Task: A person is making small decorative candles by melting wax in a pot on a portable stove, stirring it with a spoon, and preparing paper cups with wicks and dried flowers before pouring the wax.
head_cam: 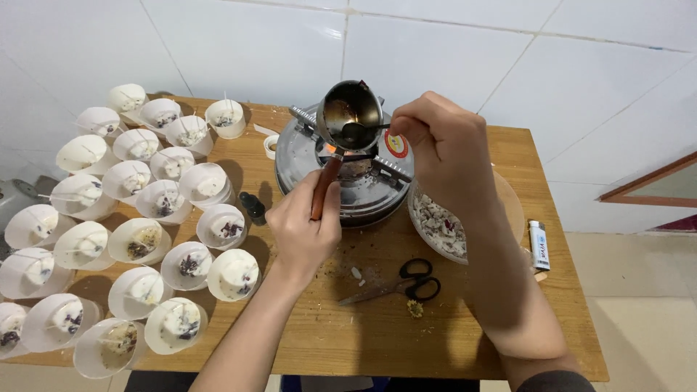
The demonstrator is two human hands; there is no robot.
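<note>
While closing the left hand (pixel 301 229) in a full grip around the reddish wooden handle (pixel 326 181), holds the small metal melting pot (pixel 351 115) just beyond the knuckles, above the burner of the round portable gas stove (pixel 294 156). Pinches, with the right hand (pixel 443 145), fingers drawn together, the stem of a spoon (pixel 357 132) whose bowl sits inside the pot, to the left of that hand. Shows only a shallow dark, glossy liquid at the pot's bottom, with much bare metal wall above it; cannot tell whether a flame burns beneath. Has, well out to the left of the left hand, a crowd of white paper cups (pixel 145 239), nearly all of them carrying pale wax, a thin wick stick and dark dried petals, so most of the filling looks done, by that evidence. Cannot tell from here whether the farthest cups at the back of the crowd are full. Has, under the right wrist, a bowl of pale wax flakes mixed with petals (pixel 435 225), well stocked, which suggests more melting left to do. Leaves black-handled scissors (pixel 396 284) lying open between the two forearms, a small dark dropper bottle (pixel 253 207) just left of the left hand, and a white lighter (pixel 539 245) to the right of the right forearm, all on the wooden table (pixel 363 341), apart from both hands.
</note>
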